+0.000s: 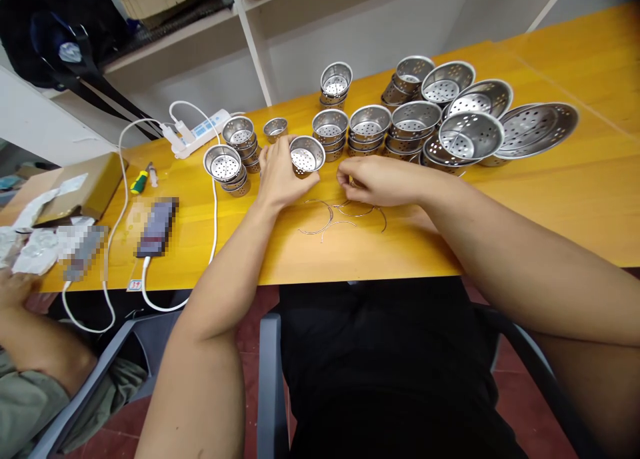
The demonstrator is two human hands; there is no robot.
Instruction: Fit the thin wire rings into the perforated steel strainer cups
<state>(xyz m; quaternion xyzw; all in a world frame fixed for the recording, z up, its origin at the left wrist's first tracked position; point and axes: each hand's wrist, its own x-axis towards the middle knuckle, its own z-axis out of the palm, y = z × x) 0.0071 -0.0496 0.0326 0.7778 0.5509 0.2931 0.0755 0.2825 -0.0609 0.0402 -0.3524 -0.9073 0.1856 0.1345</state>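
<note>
Two bare hands work above the desk (300, 262): the left hand (281, 176) is closed around the side of a small perforated metal cup (307, 154), and at its four o'clock the right hand (371, 179) has its fingertips drawn together, though whether they pinch anything I cannot tell. The cup looks light, stiff and smooth enough to slip, so its wall just below the rim seems the best hold. At five o'clock lie curved wires (331, 214), probably thin and springy, best pinched mid-arc. Farther out, stacked cups (223, 164) stand at nine o'clock and wider perforated bowls (470, 134) at three
</note>
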